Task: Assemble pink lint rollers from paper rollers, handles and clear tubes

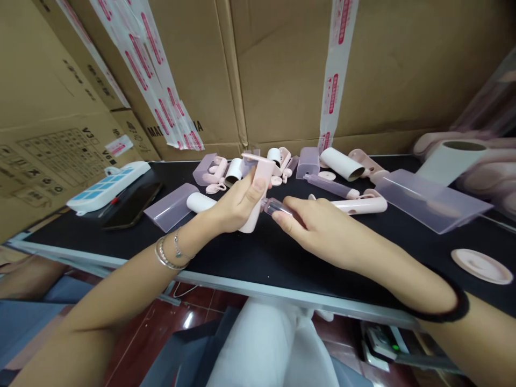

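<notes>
Near the middle of the black table, my left hand (238, 205) is wrapped round a pale pink plastic part (262, 180), which it holds tilted. My right hand (308, 223) pinches the handle of a screwdriver (276, 207) with a clear grip, just right of the pink part. The screwdriver points left at the part; its tip is hidden. Behind and beside my hands lie a white tube (200, 202), a translucent purple stick (329, 186) and a pink holder (368, 202).
A power strip (108, 188) and a dark phone (133, 206) lie at the left. Purple covers (431, 200), a white roll (449, 161) and a round pink lid (481, 265) are at the right. Cardboard (278, 75) stands behind the table (262, 258).
</notes>
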Demonstrator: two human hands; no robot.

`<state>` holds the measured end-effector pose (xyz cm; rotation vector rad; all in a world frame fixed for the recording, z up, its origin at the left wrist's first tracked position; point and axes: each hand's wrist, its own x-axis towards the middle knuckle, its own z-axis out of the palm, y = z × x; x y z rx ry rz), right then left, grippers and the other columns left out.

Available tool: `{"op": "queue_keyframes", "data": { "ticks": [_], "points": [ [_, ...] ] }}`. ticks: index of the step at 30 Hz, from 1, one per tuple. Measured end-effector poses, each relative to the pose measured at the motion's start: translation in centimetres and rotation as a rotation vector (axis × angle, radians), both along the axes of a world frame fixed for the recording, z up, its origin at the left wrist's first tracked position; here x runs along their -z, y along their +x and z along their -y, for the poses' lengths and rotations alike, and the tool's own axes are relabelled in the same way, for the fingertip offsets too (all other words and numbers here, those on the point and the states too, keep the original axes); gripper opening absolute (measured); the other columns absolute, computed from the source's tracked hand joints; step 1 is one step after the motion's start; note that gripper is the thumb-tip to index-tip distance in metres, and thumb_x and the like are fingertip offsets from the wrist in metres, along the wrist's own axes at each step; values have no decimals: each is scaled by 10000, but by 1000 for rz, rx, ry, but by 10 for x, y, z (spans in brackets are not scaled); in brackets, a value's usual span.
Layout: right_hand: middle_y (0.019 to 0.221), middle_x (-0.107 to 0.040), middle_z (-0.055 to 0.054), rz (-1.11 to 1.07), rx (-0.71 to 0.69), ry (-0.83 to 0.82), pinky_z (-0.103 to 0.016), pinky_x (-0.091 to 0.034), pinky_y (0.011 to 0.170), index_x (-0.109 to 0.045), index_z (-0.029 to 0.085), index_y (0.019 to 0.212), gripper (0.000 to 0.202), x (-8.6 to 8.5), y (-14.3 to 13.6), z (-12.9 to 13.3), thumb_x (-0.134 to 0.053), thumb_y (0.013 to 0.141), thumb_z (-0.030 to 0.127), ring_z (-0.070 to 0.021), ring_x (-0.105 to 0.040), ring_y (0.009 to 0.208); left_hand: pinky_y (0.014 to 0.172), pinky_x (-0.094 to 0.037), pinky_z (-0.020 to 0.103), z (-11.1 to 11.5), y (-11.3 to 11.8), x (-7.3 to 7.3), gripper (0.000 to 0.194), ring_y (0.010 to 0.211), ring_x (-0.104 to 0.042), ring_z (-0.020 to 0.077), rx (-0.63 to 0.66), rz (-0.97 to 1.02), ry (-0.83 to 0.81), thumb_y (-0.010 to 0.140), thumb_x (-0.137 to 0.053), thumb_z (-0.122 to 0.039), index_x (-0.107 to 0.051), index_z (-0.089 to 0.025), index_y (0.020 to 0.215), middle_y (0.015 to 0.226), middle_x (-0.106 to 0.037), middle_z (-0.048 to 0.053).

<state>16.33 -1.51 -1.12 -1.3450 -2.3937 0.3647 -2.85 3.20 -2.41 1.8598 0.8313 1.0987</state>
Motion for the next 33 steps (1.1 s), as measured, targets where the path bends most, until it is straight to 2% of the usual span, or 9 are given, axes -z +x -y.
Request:
{"op": "queue_keyframes", "data": {
  "ticks": [3, 8, 11, 14, 19, 23, 25, 28, 33],
  "points": [
    [663, -566, -7, -27, 0, -61, -263, -290, 569, -477, 210, 770, 355, -3, 5, 0, -321, 958, 467, -159, -503, 620, 545, -395, 244, 0, 1, 1, 512, 546, -487, 114, 76, -9, 10, 878, -427, -664, -551, -178, 980, 660, -526, -13],
    [774, -612, 0, -71, -43, -132, -259, -340, 572, -487, 213, 930, 289, -14, 17, 4, -310, 962, 440, -146, -549, 650, 547, -398, 226, 4, -1, -9, 480, 534, -477, 90, 112, 61, -7, 830, -545, -648, -532, -185, 957, 666, -515, -26],
    [735, -594, 16, -1, -109, -116, -259, -337, 570, -514, 237, 969, 310, -15, 20, 3, -313, 962, 473, -150, -545, 645, 521, -385, 238, 5, -5, -12, 565, 533, -473, 106, 126, 4, -1, 776, -509, -745, -519, -190, 881, 629, -497, -21],
    [752, -623, 13, 56, -106, -35, -274, -354, 608, -551, 279, 1072, 361, -12, 21, 0, -298, 967, 514, -170, -562, 682, 506, -365, 249, 6, -8, -9, 592, 517, -436, 107, 124, 22, -11, 766, -466, -783, -505, -193, 794, 588, -451, -25],
    [831, -680, -9, 110, -124, 75, -290, -376, 631, -580, 281, 1133, 370, -9, 23, -1, -335, 967, 504, -186, -614, 707, 492, -350, 238, 15, 0, -7, 363, 525, -407, 98, 126, 194, -90, 830, -577, -552, -497, -207, 913, 638, -459, -31],
    [813, -692, -6, 133, -171, 123, -282, -383, 584, -605, 261, 1075, 322, -8, 22, -1, -363, 966, 445, -184, -650, 671, 525, -352, 220, 24, 12, -12, 228, 573, -401, 87, 117, 382, -262, 678, -662, -233, -452, -192, 756, 645, -406, -43],
    [763, -686, 1, 149, -189, 154, -279, -379, 554, -614, 250, 1016, 288, -5, 20, 0, -377, 964, 404, -180, -652, 624, 525, -332, 209, 27, 17, -14, 231, 567, -378, 77, 102, 434, -400, 642, -640, -170, -414, -181, 688, 624, -380, -45],
    [696, -672, -1, 190, -184, 282, -289, -325, 471, -615, 244, 966, 258, 3, 17, 3, -396, 956, 380, -188, -626, 518, 506, -288, 204, 30, 19, -12, 318, 539, -323, 73, 52, 452, -565, 685, -675, -287, -380, -178, 637, 583, -340, -47],
    [587, -616, 13, 233, -193, 443, -312, -235, 394, -577, 251, 849, 199, 18, 10, 10, -443, 940, 367, -183, -539, 373, 532, -318, 221, 38, 19, 6, 340, 569, -363, 87, 14, 428, -493, 759, -676, -363, -419, -175, 639, 600, -392, -36]
  ]
}}
